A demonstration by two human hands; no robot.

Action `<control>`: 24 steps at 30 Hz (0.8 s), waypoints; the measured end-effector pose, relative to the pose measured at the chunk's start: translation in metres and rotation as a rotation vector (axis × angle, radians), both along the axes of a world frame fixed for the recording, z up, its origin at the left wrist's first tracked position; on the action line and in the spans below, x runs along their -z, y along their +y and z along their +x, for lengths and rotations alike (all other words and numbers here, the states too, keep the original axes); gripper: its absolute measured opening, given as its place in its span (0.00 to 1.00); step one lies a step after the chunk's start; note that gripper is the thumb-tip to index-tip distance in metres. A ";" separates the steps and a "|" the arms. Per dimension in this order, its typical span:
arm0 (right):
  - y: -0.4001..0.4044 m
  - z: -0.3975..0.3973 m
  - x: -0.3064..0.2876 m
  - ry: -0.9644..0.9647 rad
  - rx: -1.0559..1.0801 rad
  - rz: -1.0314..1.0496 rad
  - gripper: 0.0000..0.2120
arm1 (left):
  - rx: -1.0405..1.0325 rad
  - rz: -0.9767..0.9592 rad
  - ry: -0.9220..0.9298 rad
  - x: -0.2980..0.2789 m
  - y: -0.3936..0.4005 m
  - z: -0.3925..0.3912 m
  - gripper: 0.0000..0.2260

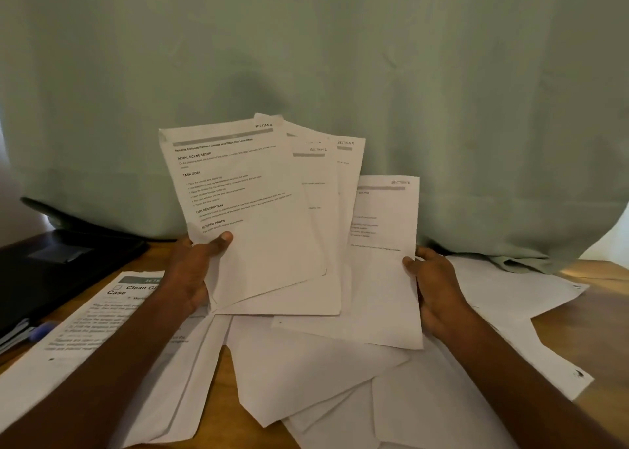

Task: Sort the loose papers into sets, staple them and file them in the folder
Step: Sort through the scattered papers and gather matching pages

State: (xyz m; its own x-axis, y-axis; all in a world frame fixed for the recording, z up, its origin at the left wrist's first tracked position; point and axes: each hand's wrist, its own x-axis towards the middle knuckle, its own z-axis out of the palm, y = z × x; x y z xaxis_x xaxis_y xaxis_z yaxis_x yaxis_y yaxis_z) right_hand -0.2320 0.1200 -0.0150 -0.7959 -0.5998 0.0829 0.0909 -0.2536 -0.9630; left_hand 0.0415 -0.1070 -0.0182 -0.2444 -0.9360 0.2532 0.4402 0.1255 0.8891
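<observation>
A: From the head view, what does each hand hold?

B: The left hand (192, 268) pinches a fanned sheaf of thin white printed sheets (252, 210); the right hand (434, 288) grips one flat white printed page (384, 261).

A: And beneath?

B: Loose creased white papers (306, 363) overlap on the smooth wooden table (578, 319); a black matte folder (51, 264) lies left.

Head-worn view, forward-down, close over desk (578, 312)

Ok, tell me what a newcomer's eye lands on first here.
The fan of printed sheets held up at centre by the left hand, with a single sheet in the right hand beside it. Below, loose papers litter the wooden table; a black folder lies far left.
</observation>
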 end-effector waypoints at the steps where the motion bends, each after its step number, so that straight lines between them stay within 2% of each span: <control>1: -0.001 0.000 0.001 -0.061 -0.030 -0.054 0.14 | 0.017 -0.004 -0.003 0.000 0.001 0.000 0.13; 6: -0.003 0.002 -0.003 -0.223 -0.114 -0.263 0.16 | 0.041 0.000 0.008 -0.002 0.007 -0.004 0.14; 11: -0.001 0.010 -0.009 -0.293 -0.217 -0.372 0.18 | 0.000 -0.011 0.003 -0.001 0.012 -0.009 0.13; 18: 0.001 0.015 -0.012 -0.293 -0.313 -0.412 0.19 | -0.094 0.002 -0.005 -0.001 0.010 -0.009 0.15; 24: -0.001 0.024 -0.010 -0.172 -0.419 -0.379 0.24 | -0.074 -0.025 0.005 0.000 0.016 -0.011 0.18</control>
State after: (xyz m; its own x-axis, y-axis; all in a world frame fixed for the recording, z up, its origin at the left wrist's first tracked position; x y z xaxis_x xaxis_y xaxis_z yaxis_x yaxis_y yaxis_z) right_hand -0.2077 0.1189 -0.0047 -0.5185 -0.8197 0.2435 0.4046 -0.4860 -0.7747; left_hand 0.0302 -0.0910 -0.0179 -0.1732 -0.9449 0.2779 0.4332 0.1804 0.8831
